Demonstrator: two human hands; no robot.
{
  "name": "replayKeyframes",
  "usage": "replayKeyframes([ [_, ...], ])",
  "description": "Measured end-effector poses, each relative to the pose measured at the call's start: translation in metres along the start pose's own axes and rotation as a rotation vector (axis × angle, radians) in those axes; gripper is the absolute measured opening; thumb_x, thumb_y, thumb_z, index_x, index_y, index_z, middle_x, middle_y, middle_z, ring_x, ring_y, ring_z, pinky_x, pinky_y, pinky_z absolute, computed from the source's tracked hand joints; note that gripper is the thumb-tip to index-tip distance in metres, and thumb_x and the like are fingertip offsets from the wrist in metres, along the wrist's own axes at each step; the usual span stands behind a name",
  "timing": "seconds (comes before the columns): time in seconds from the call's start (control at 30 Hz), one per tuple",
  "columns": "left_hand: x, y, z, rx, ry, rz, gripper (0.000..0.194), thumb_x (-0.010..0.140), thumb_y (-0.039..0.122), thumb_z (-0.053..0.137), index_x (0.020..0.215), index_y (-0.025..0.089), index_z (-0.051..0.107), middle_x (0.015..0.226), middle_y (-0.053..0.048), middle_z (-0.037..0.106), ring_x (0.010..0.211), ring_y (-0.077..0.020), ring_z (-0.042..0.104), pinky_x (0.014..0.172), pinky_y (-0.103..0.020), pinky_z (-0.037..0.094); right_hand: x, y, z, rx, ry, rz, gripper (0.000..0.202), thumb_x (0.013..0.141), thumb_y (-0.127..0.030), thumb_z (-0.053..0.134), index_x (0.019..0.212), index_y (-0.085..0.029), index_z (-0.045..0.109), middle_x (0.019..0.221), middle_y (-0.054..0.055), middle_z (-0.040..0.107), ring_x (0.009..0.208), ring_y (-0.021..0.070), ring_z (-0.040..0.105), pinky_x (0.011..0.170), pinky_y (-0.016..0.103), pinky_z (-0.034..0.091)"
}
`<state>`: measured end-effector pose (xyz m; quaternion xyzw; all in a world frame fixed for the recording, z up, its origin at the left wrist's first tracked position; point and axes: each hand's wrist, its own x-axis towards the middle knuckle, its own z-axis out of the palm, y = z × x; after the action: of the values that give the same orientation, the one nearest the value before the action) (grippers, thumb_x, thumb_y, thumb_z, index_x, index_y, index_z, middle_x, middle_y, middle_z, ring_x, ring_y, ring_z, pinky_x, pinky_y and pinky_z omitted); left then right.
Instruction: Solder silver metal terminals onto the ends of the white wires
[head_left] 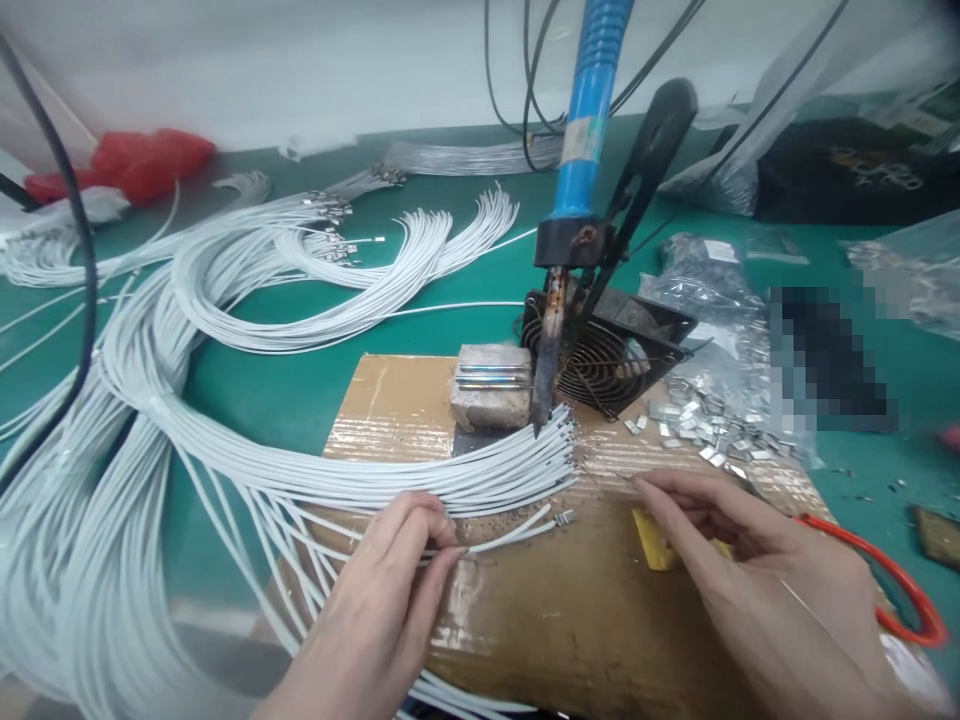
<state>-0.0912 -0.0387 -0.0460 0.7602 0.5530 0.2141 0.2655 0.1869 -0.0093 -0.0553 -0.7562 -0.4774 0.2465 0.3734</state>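
The left hand [390, 590] has its grip pinched on a single white wire [499, 540], thumb and forefinger closed on it near the middle of the cardboard pad [570, 610]; the wire runs right from the fingers and ends in a small metal terminal [565, 518] lying on the pad. The right hand [757, 560] rests on the pad to the right, fingers stretched toward the terminal with nothing clearly pinched between them, though it lies over a yellow piece [651, 540] and whether it presses that down cannot be told. Just beyond the held wire, a fan of white wires [420, 470] lies across the pad with stripped ends pointing at the tip of a soldering iron [551, 350], which hangs on a stand beside a grey block [491, 385] and a small black fan [615, 355]. Loose metal terminals [701, 425] lie scattered to the right, and an orange-handled tool [892, 580] sits near the right wrist. Far left, more bundles [225, 290] cover the green surface [300, 390]. The main risk, as I judge it, is the hot tip: fingers so near could brush it, or the held wire could snag the fan of wires and drag insulation against the iron.
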Motion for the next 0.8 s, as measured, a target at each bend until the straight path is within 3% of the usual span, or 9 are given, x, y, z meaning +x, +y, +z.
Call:
replayKeyframes([
  [0.07, 0.002, 0.011, -0.006, -0.105, -0.043, -0.047, 0.016, 0.109, 0.017, 0.042, 0.105, 0.027, 0.054, 0.095, -0.001, 0.065, 0.084, -0.0174, 0.068, 0.076, -0.027, 0.052, -0.009, -0.001, 0.001, 0.09, 0.006, -0.011, 0.034, 0.075, -0.056, 0.071, 0.078, -0.023, 0.08, 0.078, 0.006, 0.082, 0.067, 0.0225, 0.076, 0.061, 0.027, 0.062],
  [0.17, 0.008, 0.035, -0.014, -0.258, -0.172, -0.122, 0.011, 0.107, 0.026, 0.05, 0.11, 0.027, 0.061, 0.092, 0.001, 0.071, 0.078, -0.0163, 0.069, 0.07, -0.024, 0.05, -0.016, -0.004, 0.0, 0.167, -0.026, -0.051, 0.03, 0.079, -0.052, 0.076, 0.074, -0.023, 0.078, 0.061, 0.002, 0.074, 0.053, 0.0173, 0.071, 0.051, 0.02, 0.059],
  [0.3, 0.021, 0.061, -0.013, -0.522, -0.264, -0.242, 0.016, 0.104, 0.034, 0.055, 0.098, 0.024, 0.066, 0.076, 0.001, 0.07, 0.066, -0.0163, 0.064, 0.059, -0.023, 0.045, -0.025, -0.013, -0.005, 0.244, -0.241, -0.082, 0.026, 0.083, -0.047, 0.08, 0.072, -0.023, 0.08, 0.051, 0.0, 0.068, 0.042, 0.0142, 0.065, 0.045, 0.017, 0.054],
  [0.37, 0.026, 0.065, -0.007, -0.624, -0.244, -0.314, 0.019, 0.102, 0.036, 0.057, 0.091, 0.023, 0.065, 0.073, 0.001, 0.065, 0.066, -0.0157, 0.061, 0.06, -0.023, 0.044, -0.031, -0.018, -0.005, 0.322, -0.324, -0.026, 0.024, 0.084, -0.046, 0.082, 0.076, -0.023, 0.083, 0.051, 0.0, 0.068, 0.041, 0.0141, 0.063, 0.042, 0.018, 0.053],
  [0.47, 0.03, 0.062, -0.001, -0.747, -0.205, -0.391, 0.025, 0.102, 0.04, 0.06, 0.087, 0.02, 0.064, 0.069, 0.004, 0.056, 0.066, -0.0138, 0.051, 0.06, -0.023, 0.039, -0.041, -0.022, 0.002, 0.431, -0.352, 0.031, 0.022, 0.083, -0.044, 0.084, 0.077, -0.023, 0.086, 0.057, 0.002, 0.071, 0.047, 0.0154, 0.066, 0.042, 0.018, 0.052],
  [0.6, 0.033, 0.06, -0.004, -0.831, -0.198, -0.461, 0.031, 0.1, 0.046, 0.064, 0.084, 0.018, 0.065, 0.066, 0.006, 0.047, 0.063, -0.0124, 0.038, 0.057, -0.025, 0.03, -0.047, -0.026, 0.016, 0.547, -0.385, -0.058, 0.007, 0.084, -0.035, 0.084, 0.085, -0.031, 0.09, 0.069, 0.002, 0.077, 0.056, 0.0142, 0.07, 0.052, 0.015, 0.056],
  [0.8, 0.034, 0.066, -0.009, -0.865, -0.171, -0.515, 0.036, 0.098, 0.049, 0.066, 0.081, 0.018, 0.064, 0.062, 0.008, 0.044, 0.06, -0.0121, 0.034, 0.055, -0.027, 0.025, -0.048, -0.038, 0.024, 0.635, -0.358, -0.073, 0.015, 0.084, -0.028, 0.082, 0.09, -0.039, 0.09, 0.066, -0.002, 0.074, 0.056, 0.0105, 0.067, 0.054, 0.013, 0.054],
])
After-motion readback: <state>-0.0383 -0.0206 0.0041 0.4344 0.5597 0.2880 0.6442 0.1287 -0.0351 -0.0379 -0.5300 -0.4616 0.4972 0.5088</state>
